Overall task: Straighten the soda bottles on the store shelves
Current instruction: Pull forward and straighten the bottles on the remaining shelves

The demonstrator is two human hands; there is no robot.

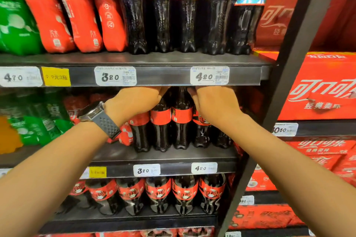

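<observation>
Reaching among cola bottles (pixel 181 121), left hand (pixel 134 101), right hand (pixel 214 103) — grip hidden, cannot tell.

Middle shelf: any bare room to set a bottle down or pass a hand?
Free: the front strip of the middle shelf, between the bases of the cola bottles and its price rail; a like strip along the top shelf. Crowded: the cola bottles stand shoulder to shoulder, and the left hand and right hand fill the gap under the upper rail.
</observation>
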